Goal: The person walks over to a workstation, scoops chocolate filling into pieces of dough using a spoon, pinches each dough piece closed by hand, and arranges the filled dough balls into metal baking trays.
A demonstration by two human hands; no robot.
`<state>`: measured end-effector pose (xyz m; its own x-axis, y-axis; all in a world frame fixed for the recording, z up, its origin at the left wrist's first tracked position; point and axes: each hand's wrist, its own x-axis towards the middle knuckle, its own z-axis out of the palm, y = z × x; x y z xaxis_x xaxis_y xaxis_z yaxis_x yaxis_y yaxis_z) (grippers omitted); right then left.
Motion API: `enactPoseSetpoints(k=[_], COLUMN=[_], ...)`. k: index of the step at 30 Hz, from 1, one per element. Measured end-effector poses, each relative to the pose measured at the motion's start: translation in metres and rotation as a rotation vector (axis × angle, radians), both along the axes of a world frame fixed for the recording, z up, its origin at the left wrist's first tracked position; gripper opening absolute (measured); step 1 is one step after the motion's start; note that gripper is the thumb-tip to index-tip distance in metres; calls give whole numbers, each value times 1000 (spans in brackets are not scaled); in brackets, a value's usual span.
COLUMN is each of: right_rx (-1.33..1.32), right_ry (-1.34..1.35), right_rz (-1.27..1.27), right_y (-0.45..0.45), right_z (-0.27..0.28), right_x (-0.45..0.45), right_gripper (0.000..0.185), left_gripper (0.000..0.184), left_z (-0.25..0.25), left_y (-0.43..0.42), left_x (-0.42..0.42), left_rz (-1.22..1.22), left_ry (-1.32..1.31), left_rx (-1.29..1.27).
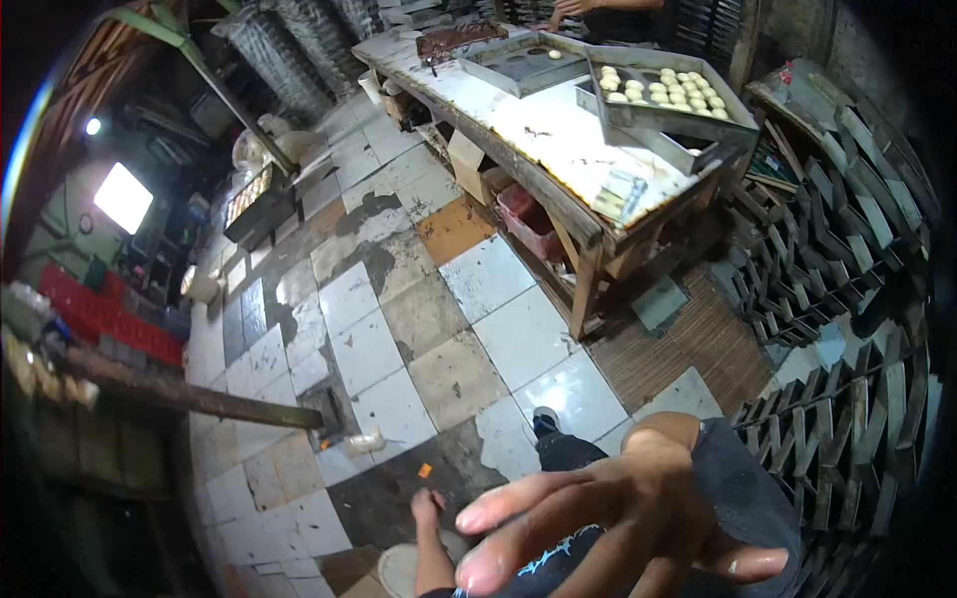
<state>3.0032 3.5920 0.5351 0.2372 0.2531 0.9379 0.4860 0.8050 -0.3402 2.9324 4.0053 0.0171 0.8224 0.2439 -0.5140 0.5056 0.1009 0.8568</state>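
My right hand (618, 518) is large and close to the camera at the lower right, with its fingers spread and nothing held between them. It hovers in front of my dark shirt with a light blue print. Farther left, a bare forearm ends in what looks like my left hand (429, 505), small and low over the dark floor patch. Its fingers are too small to read. Near it lies a small orange scrap (425, 470), and a pale round object (398, 570) is beside the forearm.
A worktable (533, 149) bears a tray (735, 107) of pale dough balls and another tray (518, 62). Behind it, part of a co-worker (623, 22) shows. Stacked metal pans (857, 439) line the right. A wooden post (199, 395) crosses the left; red crates (110, 314) stand beyond.
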Motion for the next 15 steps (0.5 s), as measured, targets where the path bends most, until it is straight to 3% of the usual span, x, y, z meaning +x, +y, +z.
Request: enactPoseSetpoints(k=[2, 5, 6, 8, 10, 11, 12, 15], right_rx=[-96, 238, 147, -68, -313, -343, -450, -1181], right_ry=[18, -421, -208, 303, 463, 787, 934, 1045], right_rz=[54, -135, 13, 85, -388, -327, -425, -1041], right_y=[-4, 38, 37, 38, 50, 62, 70, 51], right_z=[4, -14, -18, -30, -75, -115, -165, -388], right_x=[58, 173, 194, 246, 332, 369, 406, 488], right_gripper=[80, 74, 79, 62, 26, 23, 22, 27], left_gripper=[27, 26, 25, 24, 23, 23, 23, 22], left_z=[-10, -3, -1, -4, -10, -14, -18, -25], left_y=[0, -3, -2, 4, 10, 13, 16, 40], left_x=[6, 44, 64, 107, 153, 178, 206, 288], left_rz=[24, 98, 115, 153, 184, 194, 197, 210], left_ry=[328, 561, 581, 599, 608, 611, 612, 624], left_rx=[-42, -60, -59, -70, -88, -104, -120, -153])
